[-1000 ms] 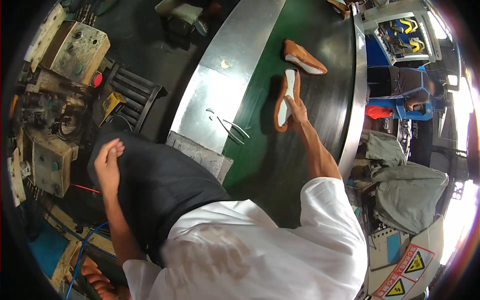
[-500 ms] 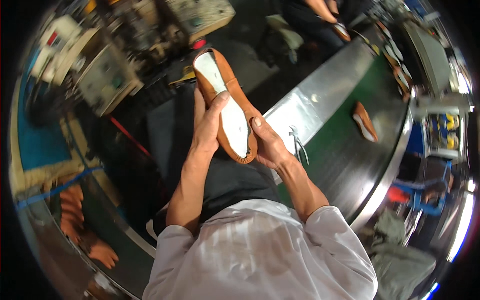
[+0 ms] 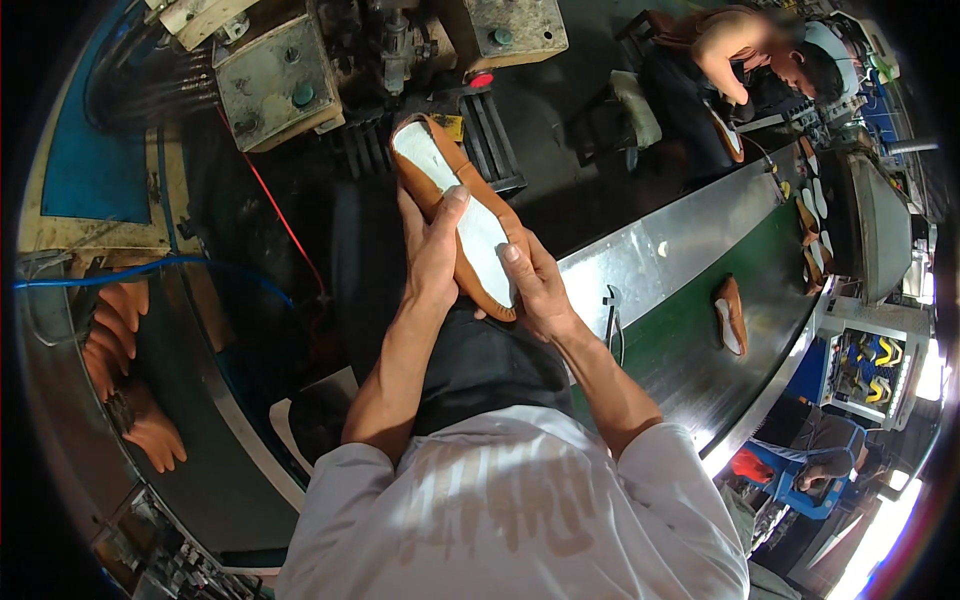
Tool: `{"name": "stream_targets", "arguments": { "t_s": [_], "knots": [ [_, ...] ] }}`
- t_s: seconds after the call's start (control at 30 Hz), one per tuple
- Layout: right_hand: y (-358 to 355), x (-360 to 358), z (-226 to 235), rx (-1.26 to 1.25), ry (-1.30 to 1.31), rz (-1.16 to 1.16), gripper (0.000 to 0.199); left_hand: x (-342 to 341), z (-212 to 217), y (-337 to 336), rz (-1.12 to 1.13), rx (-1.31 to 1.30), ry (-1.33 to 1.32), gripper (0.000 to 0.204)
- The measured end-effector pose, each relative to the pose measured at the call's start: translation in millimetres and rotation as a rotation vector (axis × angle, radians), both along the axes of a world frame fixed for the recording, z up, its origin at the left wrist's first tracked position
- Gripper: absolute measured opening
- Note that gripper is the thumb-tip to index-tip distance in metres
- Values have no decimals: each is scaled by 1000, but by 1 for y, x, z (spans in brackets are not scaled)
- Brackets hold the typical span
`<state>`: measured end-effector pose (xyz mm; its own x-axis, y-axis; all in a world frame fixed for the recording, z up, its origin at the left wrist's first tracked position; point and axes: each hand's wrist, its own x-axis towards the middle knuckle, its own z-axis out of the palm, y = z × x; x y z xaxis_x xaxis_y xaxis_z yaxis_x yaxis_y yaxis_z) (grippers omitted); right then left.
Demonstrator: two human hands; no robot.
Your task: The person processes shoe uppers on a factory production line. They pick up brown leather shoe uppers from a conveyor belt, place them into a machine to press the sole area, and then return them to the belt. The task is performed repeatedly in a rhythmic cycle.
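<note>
A brown leather shoe upper [image 3: 487, 245], with its white sole side facing up, is held between both hands above my dark-clad lap. My left hand [image 3: 430, 260] wraps its left side, thumb pressed on the white sole near the middle. Around the nearer right edge closes my right hand [image 3: 542, 290], its thumb tip at the sole's border. Most of the fingers are hidden beneath the shoe. The leather edge is gathered in small pleats at the near end.
On my right runs a green conveyor belt [image 3: 655, 355] with a metal edge, carrying another brown shoe [image 3: 731, 315] and a wrench [image 3: 612, 310]. A co-worker [image 3: 725, 60] bends over a shoe at upper right. Machinery [image 3: 280, 85] stands ahead; brown leather pieces [image 3: 110, 325] lie at left.
The whole view has shifted, bringing the co-worker and more of the belt into sight. Both hands keep hold of the shoe upper, and my right thumb sits a little further over its edge.
</note>
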<state>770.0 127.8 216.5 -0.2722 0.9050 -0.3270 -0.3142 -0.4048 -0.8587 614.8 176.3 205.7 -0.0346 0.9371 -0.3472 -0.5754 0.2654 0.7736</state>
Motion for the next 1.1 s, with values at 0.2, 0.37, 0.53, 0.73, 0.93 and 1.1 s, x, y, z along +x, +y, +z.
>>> {"name": "stream_targets", "arguments": {
  "t_s": [0.2, 0.37, 0.53, 0.73, 0.93, 1.1],
  "knots": [
    [-10, 8, -15, 48, -144, -50, 75, -41, -19, 21, -98, 83, 374, 86],
    [-29, 15, -39, 21, -143, -17, 75, -77, -67, 75, -70, 378, 818, 39],
    [-12, 16, -43, 156, -400, 105, 83, -79, -68, 83, -79, 525, 1110, 25],
    [0, 14, -43, 6, -311, 130, 91, -63, -81, 77, -207, 374, 795, 33],
    [2, 30, -38, 233, -444, 201, 98, -72, -3, 62, -165, 549, 996, 42],
    [37, 19, 7, 334, -617, 292, 112, -93, 65, 25, -137, 1079, 1115, 52]
  ]
}}
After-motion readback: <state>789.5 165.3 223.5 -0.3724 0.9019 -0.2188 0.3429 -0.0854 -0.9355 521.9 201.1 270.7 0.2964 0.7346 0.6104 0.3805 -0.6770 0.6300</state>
